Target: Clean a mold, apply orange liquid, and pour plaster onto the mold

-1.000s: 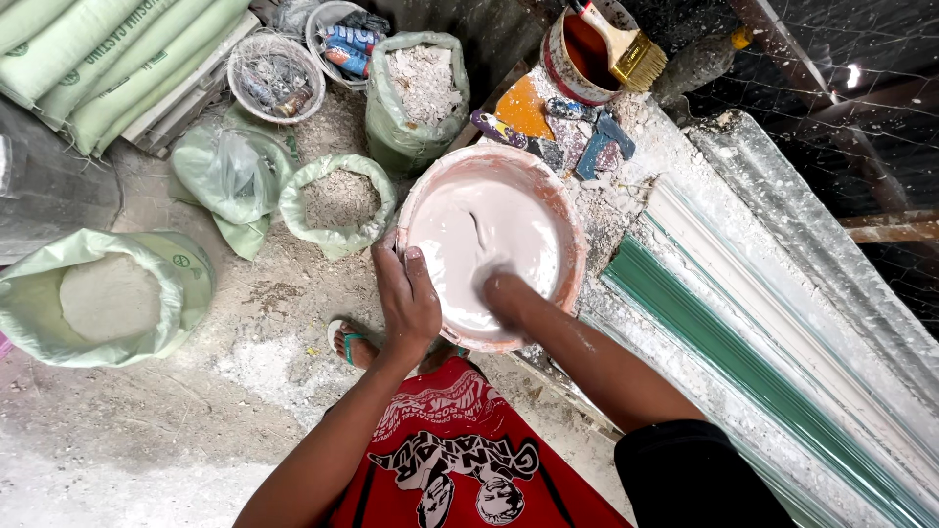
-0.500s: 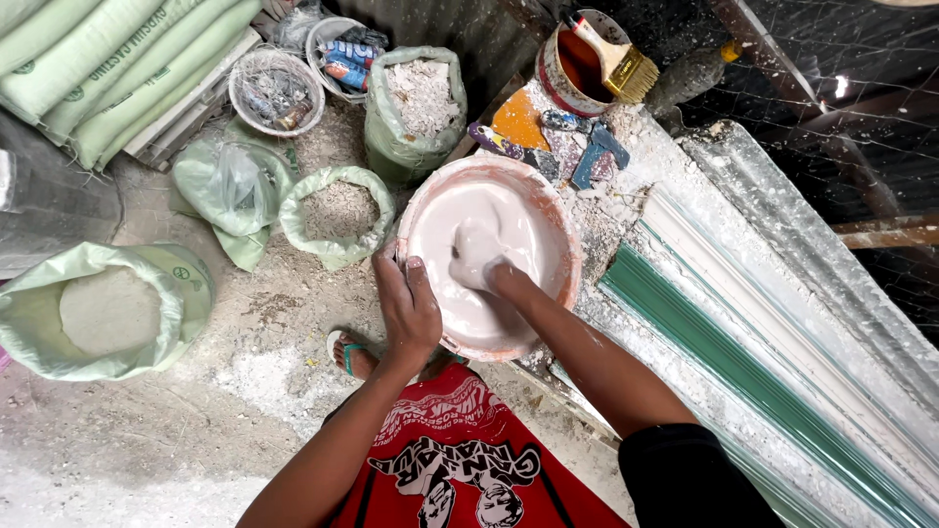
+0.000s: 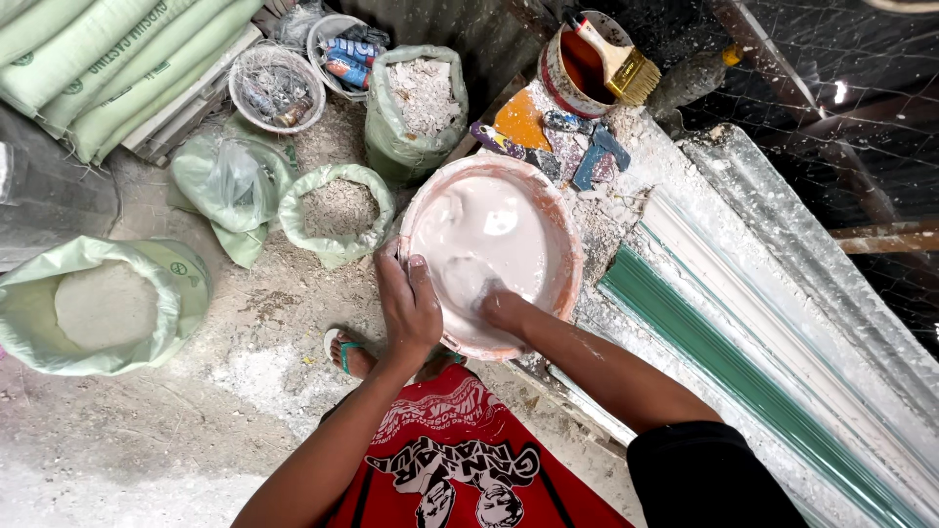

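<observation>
While left hand (image 3: 409, 308) grips rim, basin (image 3: 567, 256) holds smooth white slurry (image 3: 499, 230).

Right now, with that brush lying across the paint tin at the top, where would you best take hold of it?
Take the paintbrush by its pale wooden handle, coming from above on the tin's left. The handle spans the open rim, free underneath, while the yellow bristle end hangs over the right edge and looks messy. Both hands are busy at the basin: the left hand on its rim, the right hand in the white mix.
</observation>
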